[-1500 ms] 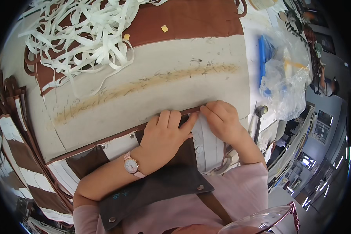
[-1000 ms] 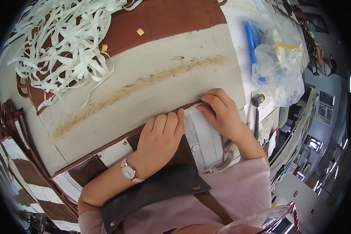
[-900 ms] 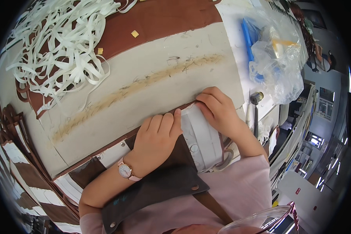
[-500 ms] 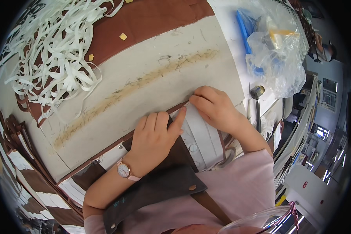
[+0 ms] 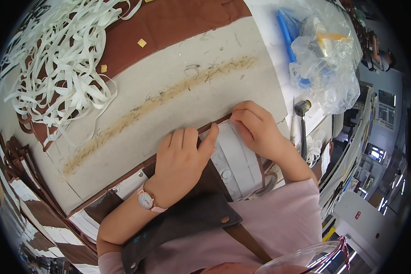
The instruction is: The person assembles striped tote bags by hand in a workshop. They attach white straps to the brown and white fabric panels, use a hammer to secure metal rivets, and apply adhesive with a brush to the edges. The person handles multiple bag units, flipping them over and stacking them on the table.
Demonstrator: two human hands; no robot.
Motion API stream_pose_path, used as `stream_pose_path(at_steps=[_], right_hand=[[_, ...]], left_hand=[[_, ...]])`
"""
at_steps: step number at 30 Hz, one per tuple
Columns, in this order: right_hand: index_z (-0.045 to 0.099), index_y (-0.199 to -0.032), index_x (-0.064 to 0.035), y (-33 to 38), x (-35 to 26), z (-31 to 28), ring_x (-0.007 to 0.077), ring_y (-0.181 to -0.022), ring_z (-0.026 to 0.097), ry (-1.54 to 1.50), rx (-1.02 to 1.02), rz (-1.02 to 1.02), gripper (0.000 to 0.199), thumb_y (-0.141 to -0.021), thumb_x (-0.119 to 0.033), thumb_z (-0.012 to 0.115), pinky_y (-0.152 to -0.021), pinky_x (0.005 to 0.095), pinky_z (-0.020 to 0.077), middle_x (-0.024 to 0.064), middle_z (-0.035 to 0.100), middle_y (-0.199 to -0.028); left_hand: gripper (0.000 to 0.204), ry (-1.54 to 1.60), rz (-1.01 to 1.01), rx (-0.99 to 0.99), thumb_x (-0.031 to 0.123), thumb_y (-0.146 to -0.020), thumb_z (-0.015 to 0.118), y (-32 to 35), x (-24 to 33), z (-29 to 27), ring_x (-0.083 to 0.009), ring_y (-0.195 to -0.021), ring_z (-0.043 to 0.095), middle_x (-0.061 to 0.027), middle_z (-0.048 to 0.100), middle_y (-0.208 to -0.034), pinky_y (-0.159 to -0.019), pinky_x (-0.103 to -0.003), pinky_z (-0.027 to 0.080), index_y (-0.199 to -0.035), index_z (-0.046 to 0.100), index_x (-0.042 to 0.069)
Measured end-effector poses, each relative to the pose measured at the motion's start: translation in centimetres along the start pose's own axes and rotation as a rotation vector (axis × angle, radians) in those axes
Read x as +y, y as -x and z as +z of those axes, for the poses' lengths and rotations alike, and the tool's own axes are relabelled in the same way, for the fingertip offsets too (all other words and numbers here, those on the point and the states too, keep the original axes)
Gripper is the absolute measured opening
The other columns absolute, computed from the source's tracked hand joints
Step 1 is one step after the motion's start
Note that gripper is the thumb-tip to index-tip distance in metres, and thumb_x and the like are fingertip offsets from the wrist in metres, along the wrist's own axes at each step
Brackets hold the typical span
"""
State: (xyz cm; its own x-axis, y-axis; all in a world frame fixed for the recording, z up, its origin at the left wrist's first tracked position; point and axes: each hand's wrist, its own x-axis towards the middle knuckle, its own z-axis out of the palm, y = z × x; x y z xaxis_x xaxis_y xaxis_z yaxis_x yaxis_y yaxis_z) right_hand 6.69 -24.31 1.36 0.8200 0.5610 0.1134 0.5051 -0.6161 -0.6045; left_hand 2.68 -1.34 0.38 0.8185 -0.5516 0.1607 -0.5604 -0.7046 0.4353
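Panel (image 5: 239, 157), creased, brown-and-white, left fingers (image 5: 177, 138) flat on it, right fingers (image 5: 250, 108) curled at narrow brown edge (image 5: 223, 118), grip unclear

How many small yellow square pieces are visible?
3: one small yellow square on the brown fabric, another beside the tangled white ribbons, a third cut by the top edge. Ribbons may hide more.

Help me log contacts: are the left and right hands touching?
Apart: the head view shows brown edging and white panel between the left hand and the right hand.

Left fingers (image 5: 190, 137) on brown-white panel (image 5: 235, 155); right fingers (image 5: 245, 109) at brown edge (image 5: 223, 119).
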Motion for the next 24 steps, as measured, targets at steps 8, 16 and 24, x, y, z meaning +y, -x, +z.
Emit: stream_pose_path(at_steps=[8, 16, 24], right_hand=[[0.067, -0.106, 0.0023, 0.4, -1.2, -0.2, 0.0307, -0.092, 0.062, 0.207, -0.083, -0.038, 0.034, -0.073, 0.008, 0.067, -0.075, 0.0366, 0.0536, 0.0126, 0.061, -0.103], [0.067, -0.103, 0.0065, 1.2, -1.7, 0.3, 0.0298, -0.098, 0.058, 0.258, -0.002, -0.038, 0.031, -0.074, -0.003, 0.064, -0.086, 0.0364, 0.052, 0.0138, 0.061, -0.109], [0.067, -0.103, 0.0057, 1.7, -1.5, 1.5, 0.0292, -0.1, 0.057, 0.3, 0.106, -0.094, 0.033, -0.073, -0.007, 0.064, -0.084, 0.0397, 0.049, 0.0143, 0.06, -0.109]], left_hand=[[0.054, -0.034, 0.003, -0.01, 0.031, -0.081, 0.072, 0.1, 0.0, 0.1, -0.0196, -0.074, 0.049, -0.0041, 0.043, -0.084, -0.064, -0.032, 0.043, -0.131, 0.061, 0.013], [0.053, -0.059, 0.0, -0.016, 0.03, -0.081, 0.073, -0.3, 0.1, 0.2, -0.0195, -0.073, 0.049, -0.0035, 0.041, -0.082, -0.062, -0.032, 0.044, -0.132, 0.062, 0.019], [0.054, 0.038, 0.012, -0.033, 0.022, -0.079, 0.076, 0.8, -0.2, -0.1, -0.0216, -0.077, 0.05, -0.0046, 0.045, -0.086, -0.068, -0.036, 0.044, -0.131, 0.063, 0.014]])
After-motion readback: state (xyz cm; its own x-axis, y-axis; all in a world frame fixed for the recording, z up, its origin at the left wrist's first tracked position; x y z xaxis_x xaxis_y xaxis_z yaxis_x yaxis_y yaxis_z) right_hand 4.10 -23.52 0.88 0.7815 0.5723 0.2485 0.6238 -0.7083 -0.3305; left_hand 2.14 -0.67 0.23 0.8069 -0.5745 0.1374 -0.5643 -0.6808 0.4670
